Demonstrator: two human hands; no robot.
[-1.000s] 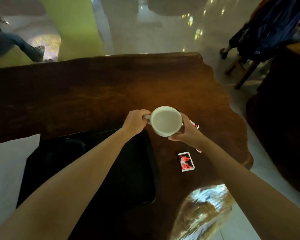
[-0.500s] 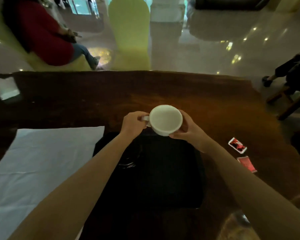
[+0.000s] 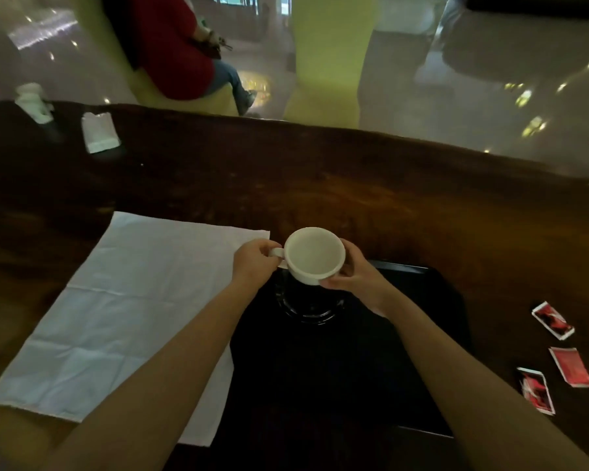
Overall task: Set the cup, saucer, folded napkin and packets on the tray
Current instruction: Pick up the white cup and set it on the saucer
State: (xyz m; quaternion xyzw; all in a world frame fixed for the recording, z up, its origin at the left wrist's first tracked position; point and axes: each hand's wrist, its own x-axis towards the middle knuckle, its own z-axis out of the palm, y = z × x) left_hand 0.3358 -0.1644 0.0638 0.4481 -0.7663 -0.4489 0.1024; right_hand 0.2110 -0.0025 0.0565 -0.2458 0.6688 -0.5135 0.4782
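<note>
We are holding the cup [image 3: 314,254] above the dark saucer [image 3: 308,309] on the tray [image 3: 432,334], left hand [image 3: 255,268] pinching the handle, right hand [image 3: 352,275] cupping its side, and lowering it squarely is probably next.

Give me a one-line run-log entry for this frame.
cup: both hands, above saucer on tray | left hand: handle | right hand: body | napkin, packets: table

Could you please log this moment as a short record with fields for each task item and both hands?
cup: white, empty, held above the saucer
saucer: dark, on the tray
tray: black, on the wooden table
napkin: white, unfolded, left of the tray
packets: three, red, on the table right of the tray
left hand: grips the cup's handle
right hand: steadies the cup's side
</note>
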